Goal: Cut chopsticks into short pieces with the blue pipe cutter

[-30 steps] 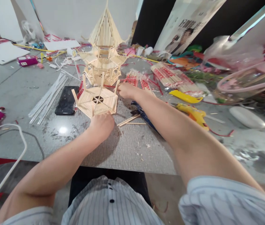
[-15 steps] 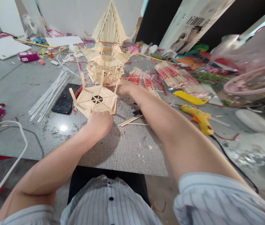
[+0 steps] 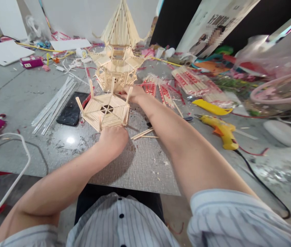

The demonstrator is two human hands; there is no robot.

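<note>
Head view: the platform, a hexagon of thin sticks with posts at its corners, lies just left of the frame's centre, between the two hands. The left hand is curled against its near edge, seemingly to steady it; its fingertips are hidden, so I cannot tell whether they grip. The right hand, well apart from the left, is by the far-right post, perhaps bracing it; its grip is unclear too. Behind stands the tower, upper centre. The phone lies left of the platform, loose sticks right, the glue gun farther right, probably kept within reach.
</note>
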